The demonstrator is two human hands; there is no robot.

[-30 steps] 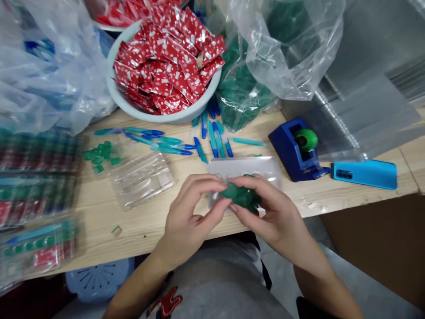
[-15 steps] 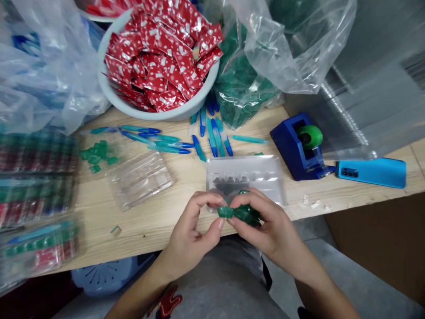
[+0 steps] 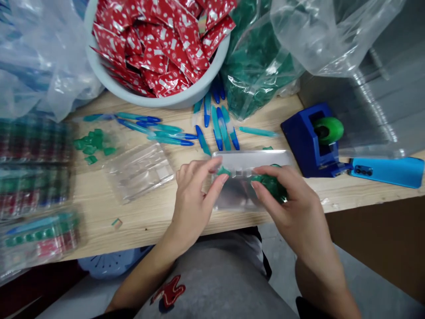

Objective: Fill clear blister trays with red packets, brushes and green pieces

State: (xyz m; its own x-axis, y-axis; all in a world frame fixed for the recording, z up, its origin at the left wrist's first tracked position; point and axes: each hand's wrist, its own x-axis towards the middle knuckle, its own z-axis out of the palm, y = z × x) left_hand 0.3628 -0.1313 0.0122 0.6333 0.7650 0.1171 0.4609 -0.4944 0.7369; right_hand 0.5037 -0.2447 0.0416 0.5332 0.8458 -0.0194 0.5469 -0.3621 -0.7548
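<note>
My left hand [image 3: 197,192] pinches a small green piece [image 3: 223,170] between thumb and forefinger, over the left end of a clear plastic tray [image 3: 235,197]. Small moulded hollows run along the tray's upper half. Several more green pieces [image 3: 272,184] sit inside my right hand [image 3: 292,195], its fingers curled round them above the tray's right end. A second clear tray [image 3: 137,173] lies to the left. Behind the trays are several blue-and-turquoise pens [image 3: 221,128], and a loose pile of green pieces [image 3: 94,142] rests at the left.
A pale tub [image 3: 166,103] of red packets stands at the back, beside a bag of green pieces [image 3: 255,84]. To the right are a blue tape dispenser [image 3: 300,141] and a blue phone [image 3: 388,172]. Filled clear packs [image 3: 36,190] are stacked at the left edge.
My hands have drawn apart and moved forward over the tray. The left has carried one green piece to the tray's left end; the right keeps the others. The view has shifted slightly.
</note>
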